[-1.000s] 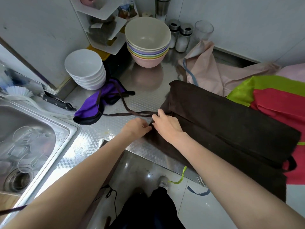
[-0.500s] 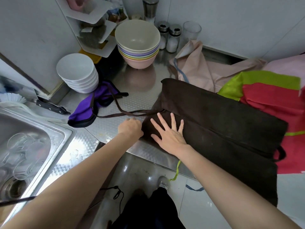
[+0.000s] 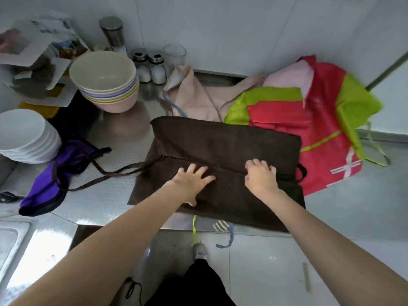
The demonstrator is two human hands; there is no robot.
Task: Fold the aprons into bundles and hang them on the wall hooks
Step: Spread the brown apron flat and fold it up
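The embossed stainless-steel counter [image 3: 114, 191] carries all items. The dark brown fabric apron [image 3: 225, 146], folded lengthwise into a long panel, lies flat at the near edge of the counter, its lower portion overhanging that edge. A fold line runs across its middle. Its brown ties [image 3: 106, 175] trail toward the left end of the counter, not yet gathered.

A red and lime-green apron [image 3: 309, 120] lies partly under the brown one toward the right end, with a pale pink apron [image 3: 198, 98] behind it at the back edge; judged to be awaiting folding. A crumpled purple cloth with dark trim [image 3: 50, 173] sits at the left, beside a stack of white bowls [image 3: 24, 133]. A stack of pastel bowls [image 3: 106, 80] stands at the back left.

The left hand [image 3: 192, 180] lies on the apron with fingers spread and straight, pressing beside the fold line. The right hand [image 3: 261, 175] rests further right on the same line, fingers bent over the fold edge; whether it pinches cloth cannot be told. The hands are apart, judged to be flattening the panel before the next fold. No wall hooks are in view.
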